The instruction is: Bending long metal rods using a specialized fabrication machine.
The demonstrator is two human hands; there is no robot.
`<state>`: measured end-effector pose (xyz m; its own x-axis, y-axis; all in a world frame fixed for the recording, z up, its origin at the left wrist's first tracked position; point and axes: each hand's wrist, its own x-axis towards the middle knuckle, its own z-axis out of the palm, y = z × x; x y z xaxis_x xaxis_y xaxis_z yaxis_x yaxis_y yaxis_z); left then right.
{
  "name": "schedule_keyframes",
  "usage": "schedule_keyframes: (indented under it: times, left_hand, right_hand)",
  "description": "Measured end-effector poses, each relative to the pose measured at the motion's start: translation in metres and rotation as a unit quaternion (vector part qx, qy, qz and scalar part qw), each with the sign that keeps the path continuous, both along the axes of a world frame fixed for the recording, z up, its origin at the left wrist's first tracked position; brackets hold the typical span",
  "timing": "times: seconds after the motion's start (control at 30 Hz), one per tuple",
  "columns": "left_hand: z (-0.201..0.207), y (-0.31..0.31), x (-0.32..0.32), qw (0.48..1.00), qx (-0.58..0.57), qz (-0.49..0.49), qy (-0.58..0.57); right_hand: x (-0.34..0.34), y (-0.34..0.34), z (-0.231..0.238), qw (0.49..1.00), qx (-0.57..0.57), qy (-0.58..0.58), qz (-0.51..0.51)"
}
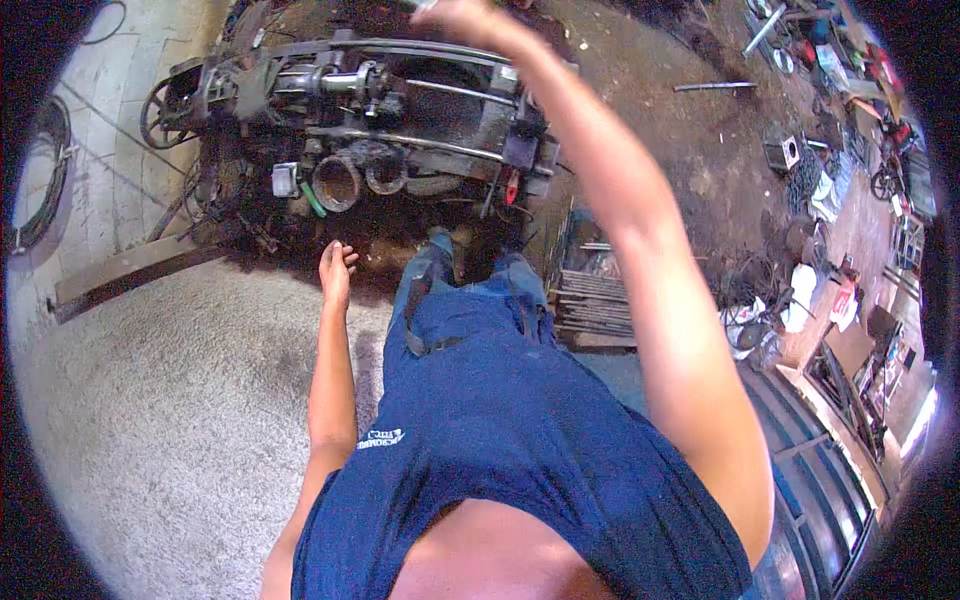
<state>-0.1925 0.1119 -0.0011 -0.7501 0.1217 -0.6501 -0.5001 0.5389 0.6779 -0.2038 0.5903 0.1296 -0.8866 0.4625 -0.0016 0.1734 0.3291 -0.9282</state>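
My left hand (338,270) hangs low in front of my legs, its fingers loosely bent and a little apart, holding nothing. Stretched far forward, my right hand (458,16) is partly cut off at the top edge and smeared by motion. Something pale shows by its fingertips, too small to make out. Beneath and left of that hand stands a long dark machine like a lathe (440,88), with bright metal bars and a handwheel (156,114) at its left end. On its near side are two round metal rings (336,184), a small grey box (286,180) and a green handle (314,199).
A bundle of metal rods (595,302) lies right of my legs. Another rod (715,87) rests on the dark floor beyond. Clutter and cables (805,170) line the right side. A beam (145,272) and a coiled cable (45,185) are at left.
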Motion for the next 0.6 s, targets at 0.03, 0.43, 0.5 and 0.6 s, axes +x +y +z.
schedule_keyframes:
  times: [0.03, 0.43, 0.5, 0.6]
  left_hand:
    - [0.002, 0.006, -0.008, 1.000, 0.028, 0.000, 0.012]
    - [-0.005, 0.017, -0.080, 0.994, 0.113, -0.013, -0.010]
    - [-0.008, 0.032, -0.099, 0.992, 0.122, -0.042, -0.009]
    - [-0.006, 0.059, -0.118, 0.985, 0.149, -0.091, -0.001]
  right_hand:
    - [-0.005, 0.049, 0.008, 0.995, 0.068, -0.012, -0.069]
    - [0.079, 0.083, 0.131, 0.986, 0.082, 0.011, -0.147]
    - [0.106, 0.066, 0.139, 0.978, 0.095, -0.016, -0.185]
    - [0.150, 0.061, 0.138, 0.970, 0.066, -0.056, -0.229]
